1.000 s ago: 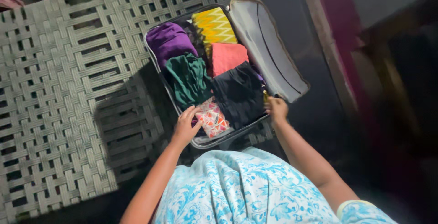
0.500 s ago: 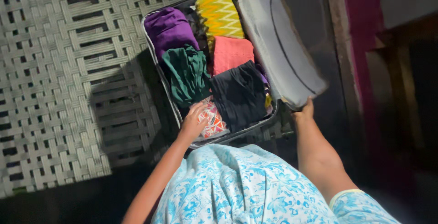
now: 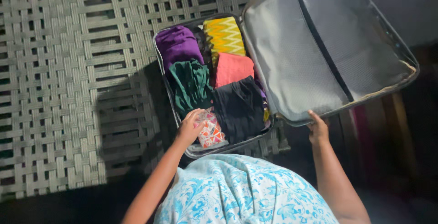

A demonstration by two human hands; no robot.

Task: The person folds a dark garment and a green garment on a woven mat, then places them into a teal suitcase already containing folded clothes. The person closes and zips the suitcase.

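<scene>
Two hands work the open grey suitcase (image 3: pixel 160 64): your left hand (image 3: pixel 189 128), fingers together, presses the patterned cloth bundle (image 3: pixel 210 133); right hand (image 3: pixel 318 130) fingers clamp the grey lid (image 3: pixel 319 51); lower it evenly.

Bright folded clothes in a grey suitcase (image 3: pixel 160 64)

Purple bundle (image 3: pixel 177 45) at 11 o'clock, yellow zigzag cloth (image 3: pixel 224 33) at 1, salmon-pink piece (image 3: pixel 233 68) centre, dark green garment (image 3: pixel 190 86) at 9, black one (image 3: pixel 239 108) at 4, orange-and-white triangle-print pouch (image 3: pixel 211 133) at 6; pale grey lid lining (image 3: pixel 301 51) with a black stripe; grey woven mat (image 3: pixel 68 69); blue-and-white floral dress (image 3: pixel 242 192).
</scene>
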